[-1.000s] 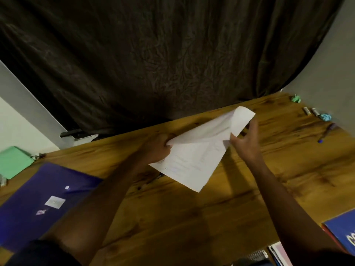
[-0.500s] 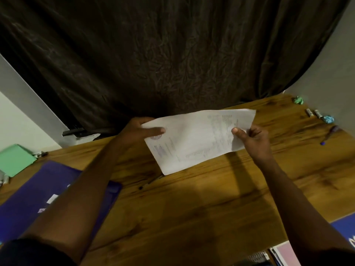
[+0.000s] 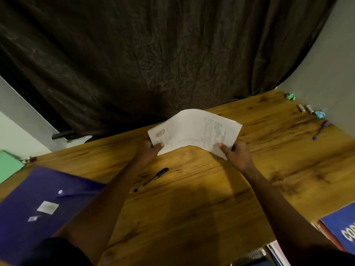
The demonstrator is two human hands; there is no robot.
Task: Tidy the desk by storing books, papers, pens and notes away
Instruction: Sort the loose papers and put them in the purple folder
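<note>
We hold the sheet [image 3: 194, 131] at the frame's centre, above the table [image 3: 192, 217], with our left hand [image 3: 148, 152] at its lower left corner and our right hand [image 3: 239, 156] at its lower right. A pen [image 3: 151, 179] lies on the table just below the sheet. A folder [image 3: 38, 198] lies at lower left, a book [image 3: 342, 227] at lower right and a second pen [image 3: 319, 131] at the right edge. A curtain [image 3: 153, 54] hangs behind the table.

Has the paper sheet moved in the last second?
Yes. The paper sheet has swung level and shifted away from the black pen, toward the curtain.
</note>
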